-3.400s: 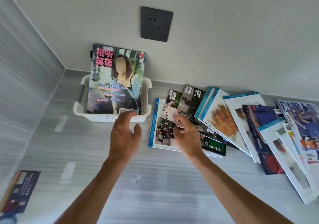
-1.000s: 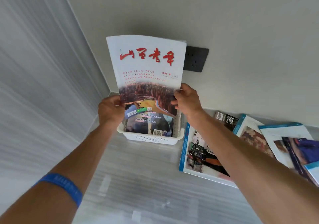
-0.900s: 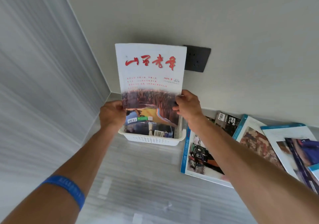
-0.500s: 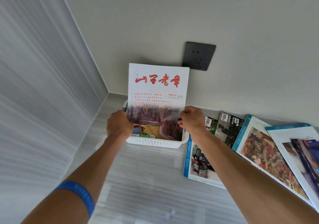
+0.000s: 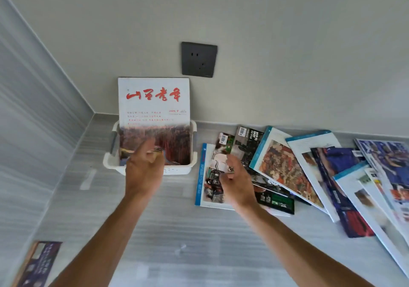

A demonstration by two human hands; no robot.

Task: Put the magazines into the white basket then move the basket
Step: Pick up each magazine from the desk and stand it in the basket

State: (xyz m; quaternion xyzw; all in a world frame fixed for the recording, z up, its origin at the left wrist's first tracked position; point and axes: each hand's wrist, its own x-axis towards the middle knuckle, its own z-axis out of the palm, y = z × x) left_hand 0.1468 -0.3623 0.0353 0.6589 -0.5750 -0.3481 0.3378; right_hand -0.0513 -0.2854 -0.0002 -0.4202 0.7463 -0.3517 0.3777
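Your basket (image 5: 177,170) sits on the grey counter (image 5: 199,242) near the corner, close to the back wall (image 5: 287,43). A white magazine (image 5: 155,118) with red characters on its cover stands upright in it, the top half rising well above the rim and leaning back toward the wall. Other magazines stand behind it in the basket, but you can see only their edges.

Your left hand (image 5: 143,171) hangs just in front of the basket, palm away from you, fingers loosely spread and holding nothing; its fingertips overlap the lower cover in view, and you cannot tell whether they touch it. Your right hand (image 5: 236,185) is beside it to the right, over the nearest flat magazine (image 5: 209,189), the one with the blue spine, fingers half curled and loose, also empty.

More magazines (image 5: 332,176) fan out overlapping along the counter to the right, reaching the frame's edge. A dark socket (image 5: 199,59) is on the wall above the basket. One more magazine (image 5: 37,264) lies apart at the lower left, partly cut off by the frame.
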